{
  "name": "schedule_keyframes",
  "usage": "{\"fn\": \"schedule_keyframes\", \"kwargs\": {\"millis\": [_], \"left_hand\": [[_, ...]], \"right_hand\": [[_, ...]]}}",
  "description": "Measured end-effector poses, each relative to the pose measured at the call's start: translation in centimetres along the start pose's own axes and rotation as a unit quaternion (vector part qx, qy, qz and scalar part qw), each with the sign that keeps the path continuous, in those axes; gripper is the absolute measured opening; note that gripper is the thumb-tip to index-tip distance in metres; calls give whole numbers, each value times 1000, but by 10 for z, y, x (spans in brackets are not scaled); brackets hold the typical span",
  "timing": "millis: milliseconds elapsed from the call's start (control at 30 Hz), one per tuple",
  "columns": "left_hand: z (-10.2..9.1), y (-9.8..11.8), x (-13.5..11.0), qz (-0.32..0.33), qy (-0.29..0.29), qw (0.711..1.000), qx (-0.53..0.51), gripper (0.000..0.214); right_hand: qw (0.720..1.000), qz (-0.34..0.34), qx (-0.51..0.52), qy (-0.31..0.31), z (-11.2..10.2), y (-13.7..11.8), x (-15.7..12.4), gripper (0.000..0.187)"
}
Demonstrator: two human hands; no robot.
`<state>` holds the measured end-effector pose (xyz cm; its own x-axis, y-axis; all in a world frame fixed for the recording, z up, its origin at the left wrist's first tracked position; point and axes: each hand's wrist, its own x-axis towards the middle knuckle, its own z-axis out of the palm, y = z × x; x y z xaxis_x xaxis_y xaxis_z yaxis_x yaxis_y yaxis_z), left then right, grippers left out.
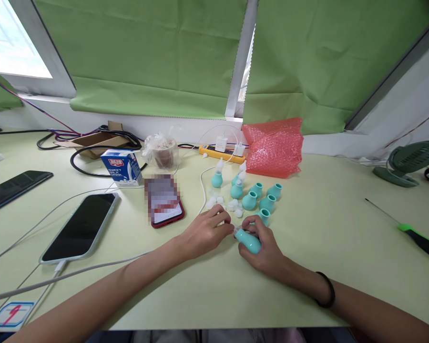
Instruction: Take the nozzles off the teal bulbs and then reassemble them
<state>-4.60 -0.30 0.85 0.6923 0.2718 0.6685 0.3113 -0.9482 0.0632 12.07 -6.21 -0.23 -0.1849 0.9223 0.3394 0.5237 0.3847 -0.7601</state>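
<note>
My right hand (260,247) is wrapped around a teal rubber bulb (248,241), which lies tilted with its neck toward the left. At that neck, my left hand (209,231) pinches a small translucent tip (236,229), partly hidden by the fingers. Just beyond the hands lie loose clear plastic pieces (236,207). Several open-necked teal bulbs (249,200) are grouped behind my right hand. Farther back, a teal bulb with a pointed clear nozzle (217,178) stands upright, and others like it are close by.
A red-cased phone (168,214), a larger phone (80,231) on a cable and a milk carton (121,167) are to the left. Red bubble wrap (273,147) and a yellow power strip (221,154) sit at the back. A screwdriver (420,242) and green fan (411,159) are right.
</note>
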Motion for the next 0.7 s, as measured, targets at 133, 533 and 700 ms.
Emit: {"fn": "schedule_keyframes", "kwargs": {"millis": [133,533,700], "left_hand": [[-2,1,4,-18,-45,999,-10,17],[-10,3,10,-282,-99,890,-345,20],[-11,-10,11,-324,-9,878,-352,19]], "right_hand": [[999,-14,-40,-5,0,2,0,34],[998,-47,-32,-2,-2,-1,2,31],[997,-67,-35,-5,0,1,-1,30]]}}
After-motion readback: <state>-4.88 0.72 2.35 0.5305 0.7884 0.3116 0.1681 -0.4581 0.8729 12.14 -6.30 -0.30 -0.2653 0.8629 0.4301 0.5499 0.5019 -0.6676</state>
